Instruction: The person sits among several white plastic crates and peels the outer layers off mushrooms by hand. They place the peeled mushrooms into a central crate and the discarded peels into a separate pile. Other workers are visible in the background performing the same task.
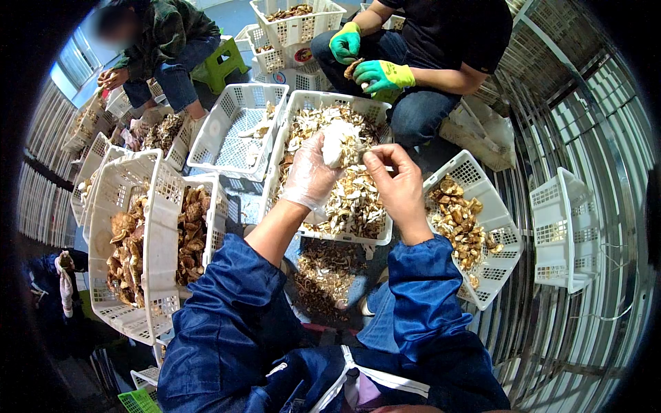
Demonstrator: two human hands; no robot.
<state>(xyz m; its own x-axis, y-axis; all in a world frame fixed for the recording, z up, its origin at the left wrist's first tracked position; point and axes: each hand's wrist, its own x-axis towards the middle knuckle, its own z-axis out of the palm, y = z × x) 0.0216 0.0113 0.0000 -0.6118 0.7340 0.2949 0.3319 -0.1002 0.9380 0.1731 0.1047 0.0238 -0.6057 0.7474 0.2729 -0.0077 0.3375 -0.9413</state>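
Observation:
My left hand (311,173), in a clear plastic glove, grips a pale, whitish mushroom piece (338,144) with a ragged brownish side. Bare and close to its right side, my right hand (395,178) has thumb and index finger pinched together; whether anything small is between them cannot be told. Both hands are over a white plastic crate (384,238) heaped with cut mushroom pieces (346,204). Right of it, a tilted white crate (508,258) holds brown mushrooms (459,222). Larger brown mushrooms (126,253) fill a raised crate (155,248) on the left.
A co-worker's green-gloved hands (369,64) hold a mushroom across the crate. Another person sits at upper left by a green stool (222,62). A white crate (235,165) with a few pale pieces stands beside the middle one. Mushroom scraps (328,279) cover floor between my feet.

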